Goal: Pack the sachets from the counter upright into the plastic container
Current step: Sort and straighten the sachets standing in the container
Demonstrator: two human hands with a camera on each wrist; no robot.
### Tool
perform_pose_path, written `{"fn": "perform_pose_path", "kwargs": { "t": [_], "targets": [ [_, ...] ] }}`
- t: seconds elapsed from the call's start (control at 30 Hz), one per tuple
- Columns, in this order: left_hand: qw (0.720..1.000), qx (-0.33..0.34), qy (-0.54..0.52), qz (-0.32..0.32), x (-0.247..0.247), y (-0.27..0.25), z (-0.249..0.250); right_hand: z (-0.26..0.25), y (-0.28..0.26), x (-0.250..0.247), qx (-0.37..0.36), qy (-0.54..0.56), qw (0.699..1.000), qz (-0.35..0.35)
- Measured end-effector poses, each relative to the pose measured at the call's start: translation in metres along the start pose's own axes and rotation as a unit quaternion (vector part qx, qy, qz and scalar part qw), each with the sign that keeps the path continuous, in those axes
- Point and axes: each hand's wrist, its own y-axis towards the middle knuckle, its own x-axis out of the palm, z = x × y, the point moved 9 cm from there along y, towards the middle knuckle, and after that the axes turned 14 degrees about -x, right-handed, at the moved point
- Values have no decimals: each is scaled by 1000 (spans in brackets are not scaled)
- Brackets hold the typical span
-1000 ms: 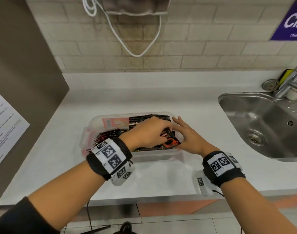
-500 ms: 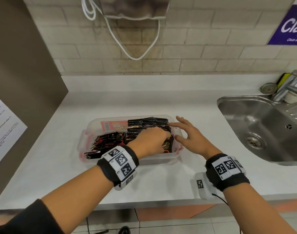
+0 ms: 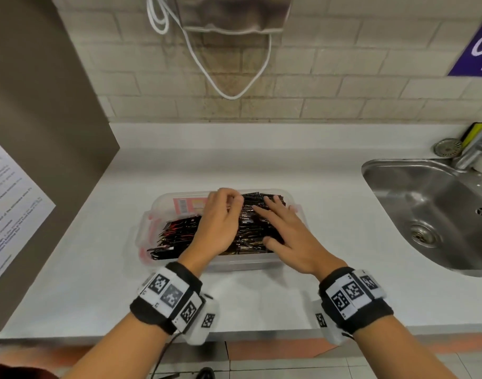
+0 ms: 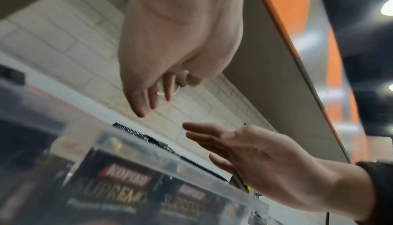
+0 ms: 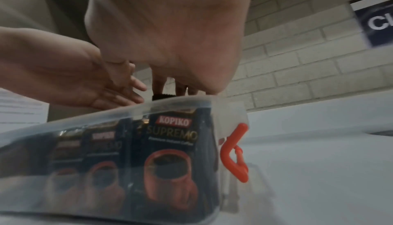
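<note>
A clear plastic container (image 3: pixel 285 262) sits on a white counter (image 3: pixel 261 165), close to its near edge. It is packed with dark coffee sachets (image 3: pixel 250 228). Those on the right stand upright in tight rows, while those on the left (image 3: pixel 177 236) lean over at a slant. No loose sachets show on the counter.

Both hands are over the container. The left hand (image 3: pixel 218 225) reaches toward the far side with its fingers (image 3: pixel 231 198) bent at the sachet tops; from the left wrist view they look loose and hold nothing. The right hand (image 3: pixel 286 236) lies flat with straight, spread fingers (image 3: pixel 272 203) on the upright rows, gripping nothing.

What could go wrong, as a judgement: the leaning sachets on the left could slide flatter if the upright rows are let go or pushed sideways, since nothing braces them. Pressing too hard on the tops could crumple sachets or wedge them unevenly. A shove toward the person could nudge the light container to the near counter edge.

Room to move: the container's walls fence in the sachets on every side, and a red clip (image 5: pixel 234 151) juts from its right end. The counter is open beyond the far wall. A steel sink (image 3: pixel 431 214) lies well apart to the right, and a brown panel (image 3: pixel 43 105) closes off the left.
</note>
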Motion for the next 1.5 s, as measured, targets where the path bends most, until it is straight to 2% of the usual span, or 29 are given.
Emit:
{"fn": "perform_pose_path", "kwargs": {
  "t": [0.07,0.17,0.27,0.37,0.43,0.6,0.87,1.1,1.3,1.5],
  "targets": [
    [995,-79,-67,2,-2,0,-22,-3,7,9,-5,-58,998,-30],
    [977,-152,-145,-25,4,-2,-47,1,14,27,18,-130,985,-110],
    [940,-220,-253,-59,11,-1,-65,9,14,43,41,-172,968,-177],
    [898,-263,-340,-98,15,2,-70,13,16,46,54,-169,965,-193],
    [883,-270,-366,-115,15,5,-71,12,19,43,50,-157,969,-186],
    [879,-273,-365,-140,16,9,-69,2,30,41,35,-170,971,-165],
    [874,-308,-335,-174,25,13,-71,10,30,52,66,-160,965,-198],
    [871,-319,-346,-142,14,18,-68,2,44,45,39,-217,964,-151],
    [870,-334,-336,-139,31,13,-72,20,45,57,95,-196,960,-177],
    [854,-359,-336,-169,42,10,-75,26,45,56,95,-194,961,-174]
  ]
}}
